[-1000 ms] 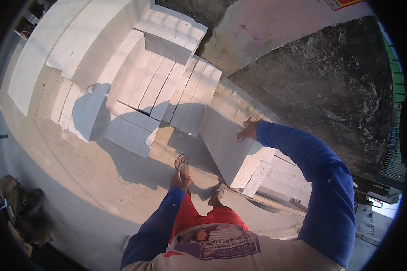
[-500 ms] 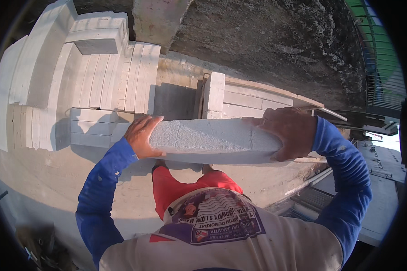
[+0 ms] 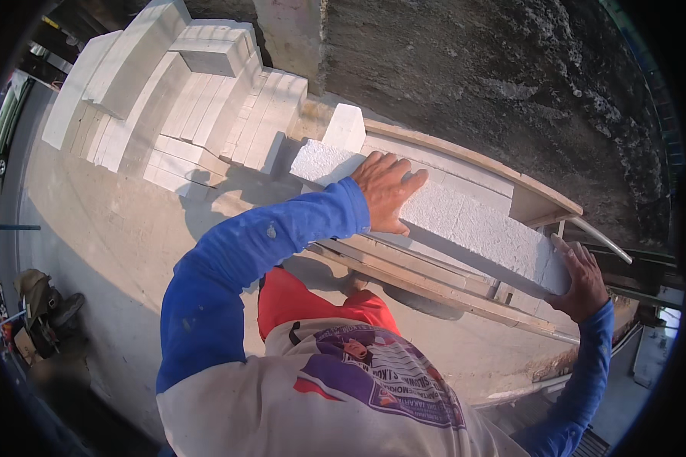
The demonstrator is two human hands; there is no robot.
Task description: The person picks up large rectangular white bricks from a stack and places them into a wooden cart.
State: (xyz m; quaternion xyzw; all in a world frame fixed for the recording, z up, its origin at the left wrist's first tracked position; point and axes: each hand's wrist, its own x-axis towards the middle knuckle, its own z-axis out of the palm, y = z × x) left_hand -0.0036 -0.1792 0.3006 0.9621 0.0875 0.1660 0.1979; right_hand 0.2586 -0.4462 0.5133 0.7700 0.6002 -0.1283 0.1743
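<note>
A long white lightweight concrete block (image 3: 472, 228) lies slantwise between my two hands, over a wooden-sided handcart (image 3: 434, 274) loaded with similar blocks. My left hand (image 3: 386, 190) grips it across the top and near side, and the block's left end juts out beyond the fingers. At the opposite end, my right hand (image 3: 581, 276) is closed round the end face. Whether the block rests on the load underneath, I cannot tell. An upright white block (image 3: 345, 129) stands at the cart's far left end.
Stacked white blocks (image 3: 198, 99) fill the far left, by a rough dark wall (image 3: 480, 68). A metal handle (image 3: 601, 240) sticks out at the cart's right. A wheel (image 3: 423, 301) shows beneath its near side. Bags and dark items (image 3: 49, 312) lie at left on concrete ground (image 3: 114, 228).
The block has moved right and over the cart, turning from level to slanted with its right end nearer me. My left hand has come across to the right; the view has turned too.
</note>
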